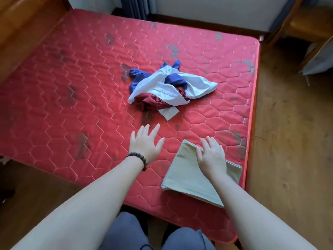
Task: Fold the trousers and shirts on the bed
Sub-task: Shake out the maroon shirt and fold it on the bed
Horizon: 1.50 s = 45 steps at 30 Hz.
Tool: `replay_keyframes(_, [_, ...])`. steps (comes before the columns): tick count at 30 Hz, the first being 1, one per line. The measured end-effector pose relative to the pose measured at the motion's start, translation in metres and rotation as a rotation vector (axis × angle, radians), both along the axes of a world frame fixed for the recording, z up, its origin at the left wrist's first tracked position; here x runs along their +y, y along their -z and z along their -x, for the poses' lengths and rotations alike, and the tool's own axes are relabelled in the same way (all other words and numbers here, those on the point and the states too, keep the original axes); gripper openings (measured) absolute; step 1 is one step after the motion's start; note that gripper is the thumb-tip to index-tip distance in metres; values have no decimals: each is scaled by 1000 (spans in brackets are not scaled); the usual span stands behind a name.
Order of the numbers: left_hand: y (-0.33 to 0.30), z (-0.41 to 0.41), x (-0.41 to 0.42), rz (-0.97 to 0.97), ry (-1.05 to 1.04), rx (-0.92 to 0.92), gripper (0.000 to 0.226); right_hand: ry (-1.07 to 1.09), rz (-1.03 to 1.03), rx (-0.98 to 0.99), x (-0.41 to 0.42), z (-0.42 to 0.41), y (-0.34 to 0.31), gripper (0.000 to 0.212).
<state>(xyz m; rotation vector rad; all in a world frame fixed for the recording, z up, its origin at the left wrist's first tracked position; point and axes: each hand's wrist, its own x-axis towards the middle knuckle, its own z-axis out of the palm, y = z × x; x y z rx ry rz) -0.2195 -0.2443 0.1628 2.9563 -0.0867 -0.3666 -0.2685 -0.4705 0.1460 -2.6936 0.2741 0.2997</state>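
Your right hand (211,156) lies flat, fingers straight, pressing the folded khaki garment (194,177) near the mattress (72,105) edge. Your left hand (146,143), just beside it, is spread wide and holding nothing, hovering over bare mattress. Beyond both hands sits the pile (167,87): pale blue shirt, navy and maroon pieces, all crumpled, tangled, unfolded.

Both forearms bare to the frame edge; no sleeves in view. Left hand (146,141): wrist carries a bracelet (138,159) of round dark brown beads, apparently wooden, one bead amber-toned. Right hand (211,154): nothing worn. Legs in grey-blue trousers (124,233), fabric creased at the knees.
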Motion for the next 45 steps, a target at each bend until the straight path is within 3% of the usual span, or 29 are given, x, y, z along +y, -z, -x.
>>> replay_keyframes(6, [8,-42,80,58,-11,-51,61,-3,43,3,80,-37,5,45])
replay_keyframes(18, [58,-161,250,92,106,93,61,106,90,87,268,-134,41,43])
replay_keyframes(26, [89,-223,271,98,131,122,61,50,117,150,285,-215,84,46])
replay_keyframes(33, [148,-282,268,133,147,106,61,-34,131,106,270,-335,172,61])
replay_keyframes(37, [189,-299,274,152,137,113,61,-119,247,170,265,-376,227,74])
replay_keyframes(39, [203,-299,277,152,143,123,63,-122,382,182,262,-388,245,61])
replay_keyframes(41, [212,-300,283,137,156,141,66,-109,464,130,259,-400,252,35])
replay_keyframes(45, [207,-300,293,156,89,167,69,131,260,12,252,-418,232,20])
